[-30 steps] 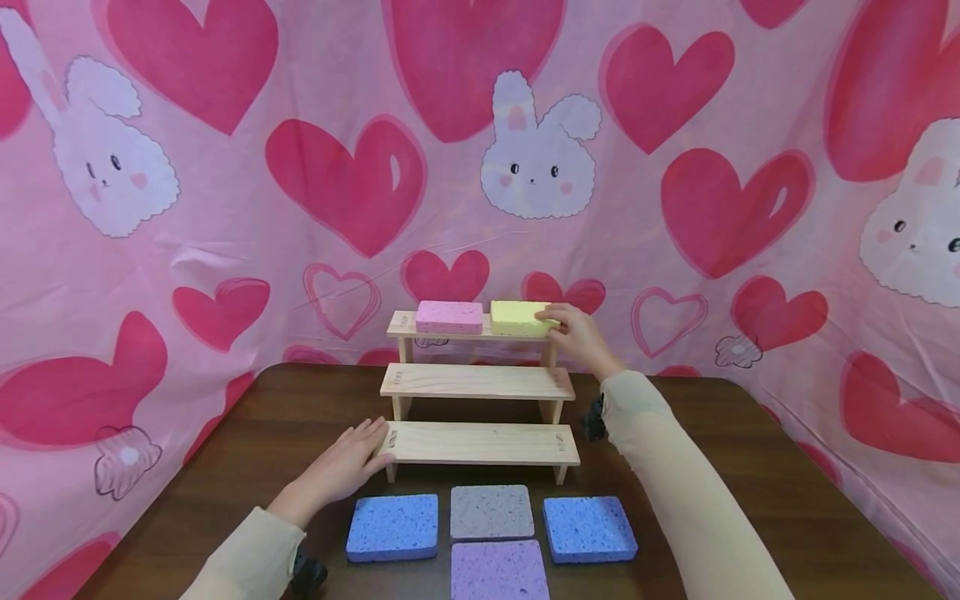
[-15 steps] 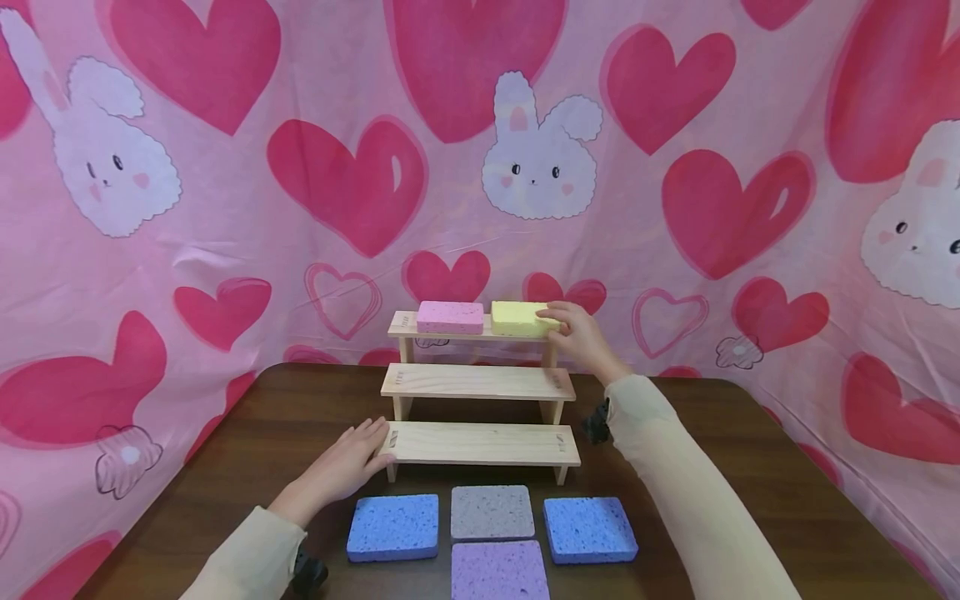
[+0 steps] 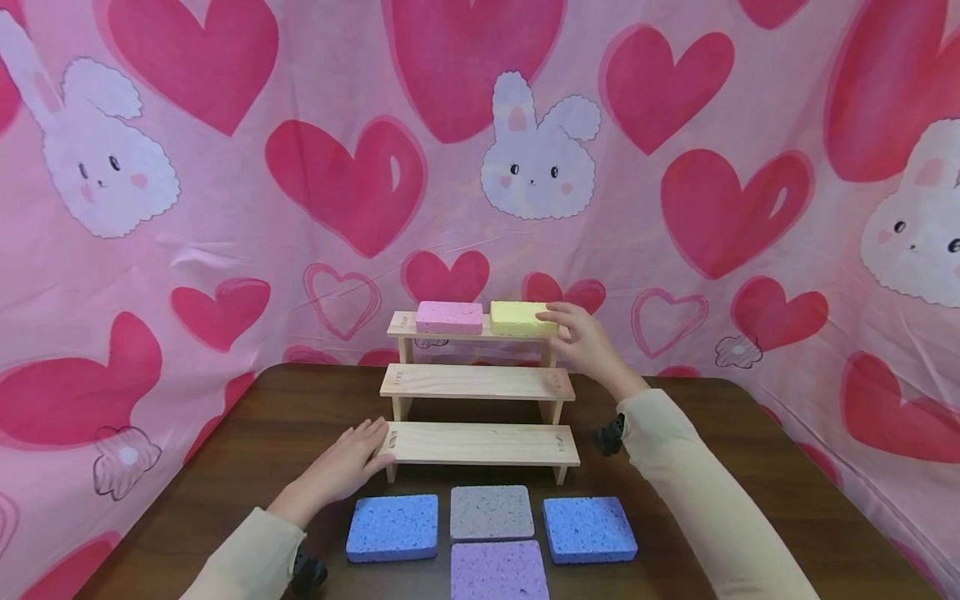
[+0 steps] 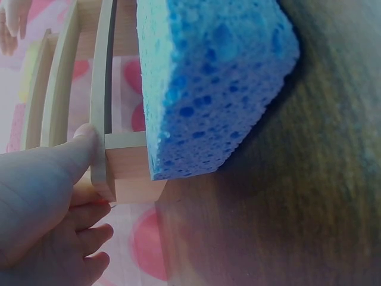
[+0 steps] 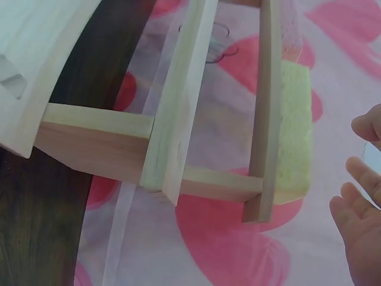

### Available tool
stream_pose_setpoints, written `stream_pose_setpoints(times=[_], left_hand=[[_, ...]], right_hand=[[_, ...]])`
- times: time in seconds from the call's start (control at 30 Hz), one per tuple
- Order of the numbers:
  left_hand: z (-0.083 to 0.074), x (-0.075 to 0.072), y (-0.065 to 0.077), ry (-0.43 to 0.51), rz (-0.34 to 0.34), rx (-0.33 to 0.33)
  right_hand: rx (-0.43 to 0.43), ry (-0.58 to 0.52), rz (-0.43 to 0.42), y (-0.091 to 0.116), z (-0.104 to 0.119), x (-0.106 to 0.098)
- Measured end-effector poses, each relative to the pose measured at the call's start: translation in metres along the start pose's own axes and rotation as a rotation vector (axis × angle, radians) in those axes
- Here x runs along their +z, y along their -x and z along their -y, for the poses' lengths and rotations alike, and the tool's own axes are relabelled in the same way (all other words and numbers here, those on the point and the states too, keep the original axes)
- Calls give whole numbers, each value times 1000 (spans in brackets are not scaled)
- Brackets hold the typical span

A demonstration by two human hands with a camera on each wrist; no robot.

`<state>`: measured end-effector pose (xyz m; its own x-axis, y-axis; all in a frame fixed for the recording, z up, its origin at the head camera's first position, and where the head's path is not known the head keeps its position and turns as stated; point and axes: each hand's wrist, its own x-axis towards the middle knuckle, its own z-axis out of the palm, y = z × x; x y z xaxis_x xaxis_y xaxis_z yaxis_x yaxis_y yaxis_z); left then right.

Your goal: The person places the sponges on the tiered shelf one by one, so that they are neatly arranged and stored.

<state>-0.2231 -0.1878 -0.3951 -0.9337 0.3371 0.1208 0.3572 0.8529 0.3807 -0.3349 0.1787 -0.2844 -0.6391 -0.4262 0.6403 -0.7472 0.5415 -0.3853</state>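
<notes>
A three-step wooden display stand [image 3: 480,443] stands on the table. My left hand [image 3: 337,468] holds the left end of its lowest step. The left wrist view shows the thumb [image 4: 83,149] against the board's edge and the fingers around its end. On the top step, a yellow sponge [image 3: 517,319] lies at the right, beside a pink sponge [image 3: 448,318]. My right hand [image 3: 588,343] is just right of the yellow sponge. In the right wrist view a gap separates its loosely bent fingers [image 5: 357,173] from that sponge [image 5: 296,131].
In front of the stand lie a grey sponge [image 3: 492,512], a purple sponge [image 3: 499,571], and blue sponges at left [image 3: 392,527] and right [image 3: 590,529]. A pink curtain [image 3: 480,208] with hearts and rabbits hangs behind the dark wooden table [image 3: 697,450].
My right hand has shifted slightly right and toward me, away from the yellow sponge, its forearm lower. The left hand and the sponges have stayed put.
</notes>
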Motion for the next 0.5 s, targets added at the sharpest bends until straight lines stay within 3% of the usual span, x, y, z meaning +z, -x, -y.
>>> stream_pose_setpoints(times=[0.5], left_hand=[[0,0,0,-4,-3,6]], right_hand=[[-81,-15,61,34,21,-6]])
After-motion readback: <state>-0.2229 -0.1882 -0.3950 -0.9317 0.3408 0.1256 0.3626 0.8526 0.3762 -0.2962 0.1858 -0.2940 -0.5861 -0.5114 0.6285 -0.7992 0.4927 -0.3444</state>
